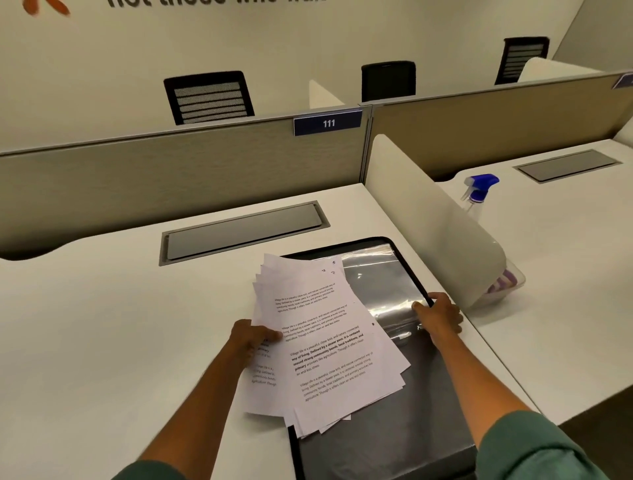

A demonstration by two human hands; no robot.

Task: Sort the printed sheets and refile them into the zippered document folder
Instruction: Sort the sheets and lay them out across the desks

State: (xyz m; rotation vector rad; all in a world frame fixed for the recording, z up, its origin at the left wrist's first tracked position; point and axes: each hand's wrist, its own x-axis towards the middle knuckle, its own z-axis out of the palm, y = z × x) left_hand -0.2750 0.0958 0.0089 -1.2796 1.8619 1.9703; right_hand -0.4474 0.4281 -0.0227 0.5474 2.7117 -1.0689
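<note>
Left hand point(251, 339) gripped a fanned stack of printed sheets point(322, 342) by its left edge, thumb on top, fingers under the paper. Sheets held partly over the open zippered document folder point(404, 404), which lay flat on the white desk point(102, 325) by the curved divider point(428, 219). Right hand point(438, 317) curled on the folder's right rim, at the clear plastic sleeve point(380, 284). Blue-topped spray bottle point(479, 192) behind the divider

folder point(404, 442) partly under sheets point(318, 342), near end cut off, wall lettering point(212, 3) cropped
</note>
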